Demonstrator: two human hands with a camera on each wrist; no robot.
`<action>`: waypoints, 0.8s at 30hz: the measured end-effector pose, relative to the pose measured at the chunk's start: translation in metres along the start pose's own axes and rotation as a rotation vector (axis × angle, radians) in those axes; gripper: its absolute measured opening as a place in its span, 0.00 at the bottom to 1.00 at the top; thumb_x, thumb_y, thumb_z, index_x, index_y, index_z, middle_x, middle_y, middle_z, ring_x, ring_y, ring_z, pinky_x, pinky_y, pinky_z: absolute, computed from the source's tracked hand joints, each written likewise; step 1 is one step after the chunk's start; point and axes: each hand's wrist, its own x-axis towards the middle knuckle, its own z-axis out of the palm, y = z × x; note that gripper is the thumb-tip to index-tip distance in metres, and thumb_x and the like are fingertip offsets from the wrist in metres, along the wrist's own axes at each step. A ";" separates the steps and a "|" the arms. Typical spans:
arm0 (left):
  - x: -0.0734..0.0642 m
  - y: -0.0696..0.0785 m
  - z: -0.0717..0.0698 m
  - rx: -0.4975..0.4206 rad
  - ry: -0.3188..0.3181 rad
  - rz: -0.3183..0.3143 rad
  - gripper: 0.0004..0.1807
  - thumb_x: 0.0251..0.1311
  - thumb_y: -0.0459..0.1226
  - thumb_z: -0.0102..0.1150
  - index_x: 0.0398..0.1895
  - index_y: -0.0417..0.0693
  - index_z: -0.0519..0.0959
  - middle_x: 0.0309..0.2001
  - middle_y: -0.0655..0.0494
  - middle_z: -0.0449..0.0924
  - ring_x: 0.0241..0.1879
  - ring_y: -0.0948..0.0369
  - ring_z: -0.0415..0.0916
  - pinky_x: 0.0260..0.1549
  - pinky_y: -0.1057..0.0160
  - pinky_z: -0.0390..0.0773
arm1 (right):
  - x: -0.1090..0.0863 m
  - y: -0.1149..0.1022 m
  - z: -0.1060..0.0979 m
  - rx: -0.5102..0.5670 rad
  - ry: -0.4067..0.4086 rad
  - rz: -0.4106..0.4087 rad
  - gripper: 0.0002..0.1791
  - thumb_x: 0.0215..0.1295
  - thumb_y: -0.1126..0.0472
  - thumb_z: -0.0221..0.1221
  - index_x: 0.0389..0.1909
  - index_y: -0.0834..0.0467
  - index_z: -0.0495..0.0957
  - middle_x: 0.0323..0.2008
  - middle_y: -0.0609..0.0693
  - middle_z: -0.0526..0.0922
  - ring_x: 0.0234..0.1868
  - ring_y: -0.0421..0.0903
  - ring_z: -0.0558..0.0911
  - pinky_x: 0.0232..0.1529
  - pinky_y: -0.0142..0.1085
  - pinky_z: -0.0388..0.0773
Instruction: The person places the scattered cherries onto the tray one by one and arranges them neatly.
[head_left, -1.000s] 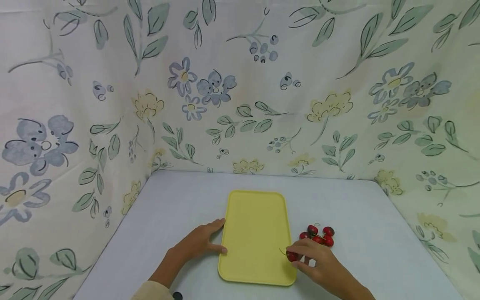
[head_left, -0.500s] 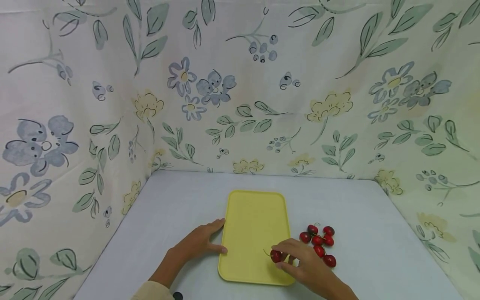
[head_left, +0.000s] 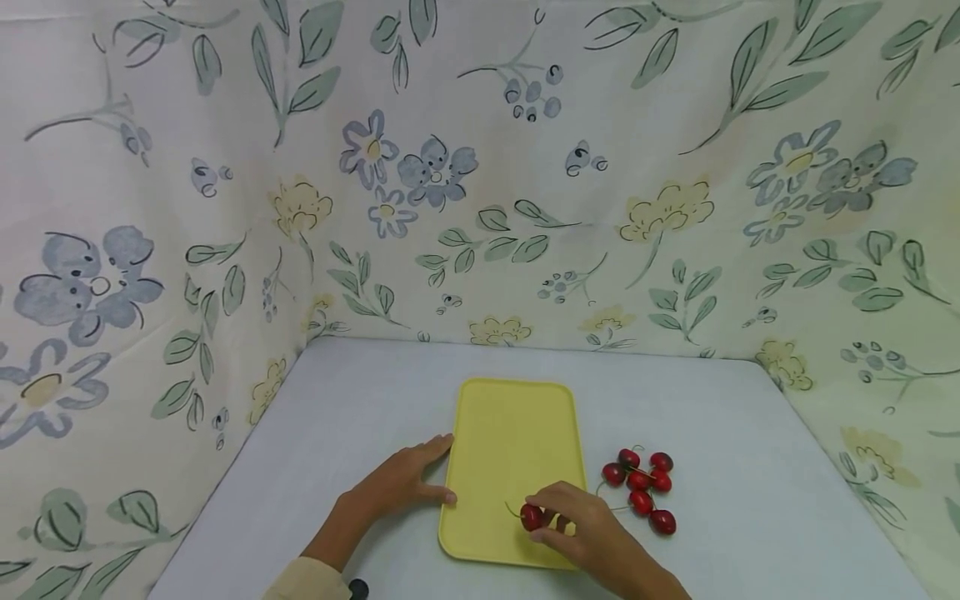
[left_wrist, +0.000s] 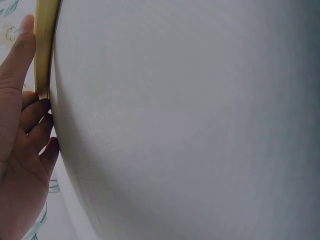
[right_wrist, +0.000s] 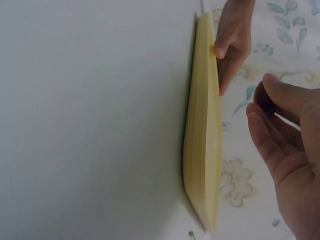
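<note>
A yellow tray (head_left: 513,442) lies on the white table. Along its left edge rests my left hand (head_left: 401,482), thumb and fingers spread and touching the rim; the left wrist view shows this hand (left_wrist: 27,145) against the tray's side (left_wrist: 45,45). Between thumb and fingertips, my right hand (head_left: 583,527) pinches a dark red cherry (head_left: 532,517) over the tray's lower right part. Its thin stem points left. In the right wrist view the cherry (right_wrist: 263,97) is held clear of the tray (right_wrist: 200,140).
Right of the tray, several red cherries (head_left: 641,502) with stems lie in a loose cluster on the table (head_left: 720,433). Floral cloth (head_left: 495,258) hangs at the back and both sides. A small dark round object (head_left: 359,589) sits by the left forearm.
My right hand has carried the cherry leftward from the tray's right edge to over the tray, uncovering more of the cluster. The left hand has stayed put. The head view has shifted slightly.
</note>
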 end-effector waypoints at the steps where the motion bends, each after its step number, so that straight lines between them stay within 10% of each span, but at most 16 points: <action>1: 0.000 0.000 0.000 0.002 0.001 0.002 0.58 0.56 0.63 0.73 0.83 0.44 0.61 0.82 0.47 0.61 0.81 0.46 0.59 0.78 0.40 0.62 | 0.001 0.000 0.002 -0.002 -0.002 -0.005 0.20 0.70 0.59 0.70 0.60 0.59 0.83 0.50 0.43 0.86 0.41 0.34 0.84 0.39 0.27 0.86; 24: 0.002 -0.002 0.002 0.015 0.008 -0.001 0.58 0.56 0.64 0.73 0.83 0.46 0.61 0.82 0.46 0.61 0.81 0.45 0.60 0.78 0.40 0.63 | 0.013 -0.006 0.028 -0.001 -0.076 0.038 0.18 0.70 0.60 0.70 0.58 0.60 0.84 0.48 0.45 0.86 0.42 0.32 0.82 0.40 0.26 0.86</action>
